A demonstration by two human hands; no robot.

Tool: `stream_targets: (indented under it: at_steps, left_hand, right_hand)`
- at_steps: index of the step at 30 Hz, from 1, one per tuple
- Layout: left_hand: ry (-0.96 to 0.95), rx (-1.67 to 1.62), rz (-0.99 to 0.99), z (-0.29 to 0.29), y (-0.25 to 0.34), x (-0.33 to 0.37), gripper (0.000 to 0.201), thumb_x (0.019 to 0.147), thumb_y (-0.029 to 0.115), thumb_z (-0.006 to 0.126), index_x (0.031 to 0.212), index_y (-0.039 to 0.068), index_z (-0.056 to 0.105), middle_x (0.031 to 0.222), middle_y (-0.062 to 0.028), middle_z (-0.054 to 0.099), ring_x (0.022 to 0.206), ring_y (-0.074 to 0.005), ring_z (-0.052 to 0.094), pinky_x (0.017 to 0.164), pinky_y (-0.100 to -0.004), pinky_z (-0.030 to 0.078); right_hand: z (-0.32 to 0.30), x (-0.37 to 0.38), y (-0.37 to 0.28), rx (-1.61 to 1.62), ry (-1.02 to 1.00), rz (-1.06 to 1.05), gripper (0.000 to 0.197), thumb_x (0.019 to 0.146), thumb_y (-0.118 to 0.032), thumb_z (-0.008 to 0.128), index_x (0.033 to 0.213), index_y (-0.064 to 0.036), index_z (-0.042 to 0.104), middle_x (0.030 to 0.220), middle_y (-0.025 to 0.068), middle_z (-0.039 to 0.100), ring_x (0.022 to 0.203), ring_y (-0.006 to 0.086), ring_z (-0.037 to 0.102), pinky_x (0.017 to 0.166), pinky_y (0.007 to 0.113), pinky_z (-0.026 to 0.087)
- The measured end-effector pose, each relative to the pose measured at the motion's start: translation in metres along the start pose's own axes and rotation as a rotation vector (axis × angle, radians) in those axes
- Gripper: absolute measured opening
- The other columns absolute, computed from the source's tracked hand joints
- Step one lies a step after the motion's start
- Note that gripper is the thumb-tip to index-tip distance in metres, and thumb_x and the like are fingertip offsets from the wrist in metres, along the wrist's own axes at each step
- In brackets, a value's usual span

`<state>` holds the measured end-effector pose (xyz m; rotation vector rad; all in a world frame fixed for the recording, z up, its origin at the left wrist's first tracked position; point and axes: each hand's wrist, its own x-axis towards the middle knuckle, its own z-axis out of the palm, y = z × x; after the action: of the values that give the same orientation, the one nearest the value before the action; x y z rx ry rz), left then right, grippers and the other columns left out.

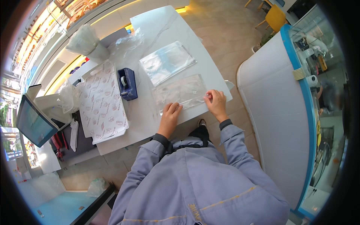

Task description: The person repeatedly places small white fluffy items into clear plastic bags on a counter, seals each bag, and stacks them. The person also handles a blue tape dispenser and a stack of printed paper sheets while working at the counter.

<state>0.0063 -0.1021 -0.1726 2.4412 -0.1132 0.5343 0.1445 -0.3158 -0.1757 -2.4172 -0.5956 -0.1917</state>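
Note:
A clear plastic bag (178, 91) lies flat on the white table. My left hand (170, 120) is at its near edge, fingers bent and closed over the plastic. At the near right corner, my right hand (216, 105) pinches the film between thumb and fingertips. Exactly how much plastic sits under the left fingers cannot be made out. Just beyond lies a stack of clear plastic bags (167, 62), bluish and shiny. Left of the bags stands a dark blue tape dispenser (128, 84) with a roll in it.
Printed wrapping paper sheets (102, 103) cover the table's left part. Behind them a white bin (98, 53) holds plastic bags. A screen (36, 120) stands at far left. A white counter with a blue rim (298, 88) rises on the right, and a yellow chair (275, 18) is farther off.

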Motion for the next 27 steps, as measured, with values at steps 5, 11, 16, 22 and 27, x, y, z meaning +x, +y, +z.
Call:
stream_targets:
  at_steps: [5, 11, 16, 22, 27]
  left_hand:
    - [0.014, -0.039, -0.052, 0.001, 0.001, -0.002, 0.042, 0.078, -0.008, 0.058, 0.116, 0.005, 0.070, 0.120, -0.0118, 0.062, 0.111, -0.0337, 0.055, 0.094, -0.0413, 0.050]
    - [0.048, -0.047, -0.068, 0.006, -0.002, -0.003, 0.046, 0.076, -0.010, 0.060, 0.116, 0.009, 0.071, 0.121, -0.0100, 0.062, 0.110, -0.0341, 0.055, 0.094, -0.0413, 0.050]
    - [0.052, -0.042, -0.067, 0.005, -0.002, -0.003, 0.044, 0.074, -0.010, 0.061, 0.113, 0.008, 0.072, 0.121, -0.0094, 0.062, 0.110, -0.0333, 0.055, 0.093, -0.0402, 0.051]
    - [0.039, -0.046, -0.065, 0.002, -0.001, -0.002, 0.045, 0.072, -0.011, 0.060, 0.111, 0.008, 0.073, 0.121, -0.0099, 0.062, 0.109, -0.0334, 0.056, 0.092, -0.0397, 0.051]
    - [0.023, -0.049, -0.074, 0.001, -0.001, -0.002, 0.047, 0.072, -0.012, 0.060, 0.112, 0.008, 0.073, 0.121, -0.0103, 0.062, 0.110, -0.0338, 0.055, 0.093, -0.0396, 0.051]
  right_hand:
    - [-0.001, 0.000, -0.020, -0.056, 0.105, -0.028, 0.028, 0.078, -0.018, 0.072, 0.104, -0.0123, 0.063, 0.104, 0.0058, 0.060, 0.105, 0.0291, 0.053, 0.092, 0.045, 0.039]
    - [0.030, -0.017, -0.086, -0.058, 0.038, -0.270, 0.039, 0.074, -0.023, 0.072, 0.110, -0.0122, 0.062, 0.116, 0.0079, 0.054, 0.115, 0.0291, 0.049, 0.101, 0.049, 0.033]
    - [0.035, -0.018, -0.072, -0.016, 0.031, -0.223, 0.042, 0.070, -0.026, 0.075, 0.108, -0.0121, 0.062, 0.114, 0.0074, 0.054, 0.116, 0.0286, 0.049, 0.106, 0.050, 0.030]
    - [0.021, -0.013, -0.041, -0.013, 0.076, -0.144, 0.043, 0.068, -0.026, 0.077, 0.106, -0.0125, 0.063, 0.113, 0.0054, 0.057, 0.116, 0.0282, 0.049, 0.108, 0.049, 0.029]
    - [0.012, -0.009, -0.029, 0.028, 0.073, -0.105, 0.043, 0.068, -0.025, 0.076, 0.106, -0.0115, 0.063, 0.114, 0.0056, 0.057, 0.116, 0.0291, 0.049, 0.107, 0.048, 0.031]
